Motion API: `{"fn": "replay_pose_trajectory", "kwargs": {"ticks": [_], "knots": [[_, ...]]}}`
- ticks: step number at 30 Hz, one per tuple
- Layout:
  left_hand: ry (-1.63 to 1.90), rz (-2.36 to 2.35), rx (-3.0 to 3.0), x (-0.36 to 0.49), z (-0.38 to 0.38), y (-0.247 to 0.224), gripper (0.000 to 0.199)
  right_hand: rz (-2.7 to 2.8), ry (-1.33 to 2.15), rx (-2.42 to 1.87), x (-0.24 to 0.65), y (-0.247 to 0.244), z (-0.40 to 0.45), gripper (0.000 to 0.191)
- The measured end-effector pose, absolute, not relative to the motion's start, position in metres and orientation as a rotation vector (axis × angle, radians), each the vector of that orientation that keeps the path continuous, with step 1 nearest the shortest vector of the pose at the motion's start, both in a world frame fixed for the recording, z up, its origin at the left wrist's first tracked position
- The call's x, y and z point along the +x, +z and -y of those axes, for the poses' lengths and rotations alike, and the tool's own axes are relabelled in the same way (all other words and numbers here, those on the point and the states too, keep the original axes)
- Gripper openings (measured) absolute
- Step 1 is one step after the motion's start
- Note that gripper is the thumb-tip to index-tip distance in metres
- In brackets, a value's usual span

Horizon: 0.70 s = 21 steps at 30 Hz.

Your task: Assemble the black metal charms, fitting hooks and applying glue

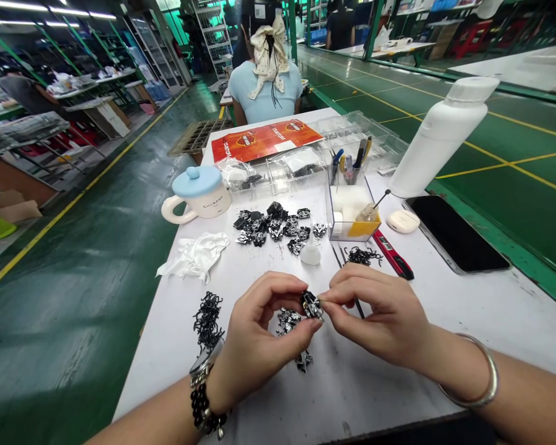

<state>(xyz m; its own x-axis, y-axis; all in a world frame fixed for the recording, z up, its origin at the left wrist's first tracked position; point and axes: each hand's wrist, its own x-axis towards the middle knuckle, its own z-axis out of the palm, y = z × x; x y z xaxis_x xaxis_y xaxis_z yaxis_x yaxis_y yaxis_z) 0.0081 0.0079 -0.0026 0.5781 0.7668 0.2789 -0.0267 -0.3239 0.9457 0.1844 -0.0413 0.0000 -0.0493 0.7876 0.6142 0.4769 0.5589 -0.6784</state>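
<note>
Between thumb and fingers, my left hand (264, 327) grips a small black-and-silver part (312, 305) above the white table. My right hand (375, 309) pinches at the part's right side; whatever sits between those fingertips is too small to make out. Below lie more parts of the same look (288, 320), partly hidden by my left hand. A heap of small black curved pieces (207, 318) is beside my left wrist. Another pile of black curved pieces (362, 255) lies beyond my right hand. Farther back spreads a group of black-and-silver parts (273, 224).
Around the work stand a lidded mug (204, 194), a crumpled white cloth (195, 254), a small white bottle (310, 253), a clear tool box (352, 213), a red cutter (393, 254), a phone (456, 233) and a tall white bottle (445, 136). A person (265, 86) sits ahead.
</note>
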Motion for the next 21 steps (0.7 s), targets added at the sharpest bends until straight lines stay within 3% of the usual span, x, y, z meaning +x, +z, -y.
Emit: {"fn": "replay_pose_trajectory", "kwargs": {"ticks": [21], "knots": [[0.913, -0.59, 1.8, 0.0076, -0.009, -0.006, 0.037, 1.828, 0.081, -1.062, 0.1828, -0.0071, 0.0444, 0.016]]}}
